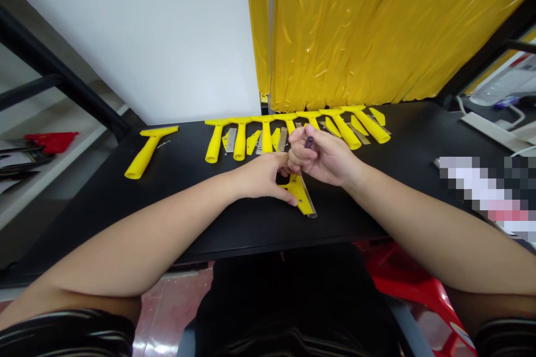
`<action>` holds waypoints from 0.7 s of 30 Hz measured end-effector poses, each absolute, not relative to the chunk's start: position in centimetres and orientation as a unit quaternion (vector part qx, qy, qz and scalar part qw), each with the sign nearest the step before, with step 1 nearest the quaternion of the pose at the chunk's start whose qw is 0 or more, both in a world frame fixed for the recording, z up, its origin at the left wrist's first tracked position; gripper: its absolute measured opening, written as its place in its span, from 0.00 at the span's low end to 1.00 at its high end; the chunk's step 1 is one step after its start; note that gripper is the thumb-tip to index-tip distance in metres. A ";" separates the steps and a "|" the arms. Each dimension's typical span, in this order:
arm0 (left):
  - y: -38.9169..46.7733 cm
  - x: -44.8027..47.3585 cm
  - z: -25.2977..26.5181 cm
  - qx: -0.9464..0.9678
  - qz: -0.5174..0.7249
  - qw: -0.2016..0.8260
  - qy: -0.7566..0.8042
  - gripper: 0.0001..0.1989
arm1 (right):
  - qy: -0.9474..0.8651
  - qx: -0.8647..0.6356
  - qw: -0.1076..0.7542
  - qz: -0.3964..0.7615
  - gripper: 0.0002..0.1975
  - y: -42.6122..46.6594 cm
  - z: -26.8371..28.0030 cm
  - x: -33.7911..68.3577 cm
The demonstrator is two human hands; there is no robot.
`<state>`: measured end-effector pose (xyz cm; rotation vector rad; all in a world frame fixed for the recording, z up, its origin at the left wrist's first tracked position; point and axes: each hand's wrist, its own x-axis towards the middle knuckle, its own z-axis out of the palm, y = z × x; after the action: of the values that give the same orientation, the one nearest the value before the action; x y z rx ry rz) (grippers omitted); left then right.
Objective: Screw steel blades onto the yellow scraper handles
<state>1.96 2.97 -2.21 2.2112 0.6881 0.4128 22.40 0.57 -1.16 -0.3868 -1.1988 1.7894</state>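
The black table [96, 201] carries yellow handles [214, 145], yellow plates [252, 143] and, apparently, metal blades [231, 140].

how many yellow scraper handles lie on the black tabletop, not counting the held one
8: one yellow scraper handle alone at left, seven in a row along the back of the black tabletop; the right hand partly covers that row, so more may be hidden.

Left hand [270, 174] holding yellow scraper [303, 198], right hand [325, 156] gripping probable screwdriver [309, 142], black table [247, 226]

The scraper [303, 201] is yellow, with a gray blade [310, 201] along its right side. The screwdriver [309, 142] has a dark purple handle and leans over it, thin shaft pointing down.
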 end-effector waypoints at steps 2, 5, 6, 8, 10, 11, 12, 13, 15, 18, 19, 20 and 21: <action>3.1 1.9 -2.2 0.871 0.156 0.374 0.278 0.34 | -0.476 -0.152 0.468 0.729 0.17 0.2 -1.1 22.3; 3.2 1.9 -2.1 0.869 0.160 0.372 0.285 0.33 | -0.463 -0.154 0.491 0.721 0.18 -0.1 -0.9 22.2; 3.2 1.9 -2.1 0.868 0.161 0.374 0.284 0.32 | -0.462 -0.157 0.500 0.715 0.19 0.0 -0.9 22.2; 3.3 1.9 -2.1 0.867 0.159 0.380 0.279 0.31 | -0.470 -0.165 0.513 0.699 0.18 0.2 -0.9 22.2; 3.4 1.8 -2.2 0.864 0.157 0.387 0.280 0.32 | -0.486 -0.177 0.508 0.689 0.18 0.5 -1.0 22.2; 3.4 1.8 -2.2 0.862 0.159 0.391 0.281 0.32 | -0.493 -0.183 0.502 0.686 0.19 0.5 -1.0 22.2; 3.4 1.8 -2.3 0.860 0.161 0.395 0.281 0.33 | -0.496 -0.188 0.498 0.686 0.19 0.5 -1.1 22.1; 3.4 1.8 -2.3 0.859 0.162 0.397 0.281 0.34 | -0.494 -0.192 0.496 0.687 0.19 0.5 -1.1 22.0; 3.4 1.8 -2.4 0.861 0.163 0.389 0.283 0.34 | -0.486 -0.188 0.503 0.690 0.18 0.2 -1.2 21.8; 3.4 1.9 -2.3 0.865 0.163 0.376 0.289 0.34 | -0.476 -0.167 0.518 0.690 0.18 -0.1 -1.2 21.7; 3.4 1.9 -2.2 0.865 0.164 0.376 0.288 0.34 | -0.476 -0.163 0.522 0.689 0.19 -0.1 -1.2 21.7; 3.4 1.9 -2.1 0.866 0.166 0.377 0.283 0.34 | -0.477 -0.164 0.526 0.685 0.19 0.0 -1.2 21.7; 3.3 1.9 -2.1 0.867 0.166 0.378 0.277 0.34 | -0.480 -0.167 0.529 0.680 0.18 0.1 -1.3 21.8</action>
<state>1.89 3.34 -2.10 2.2164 0.7083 0.4253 21.77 0.13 -1.26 -0.3996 -1.1467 1.6230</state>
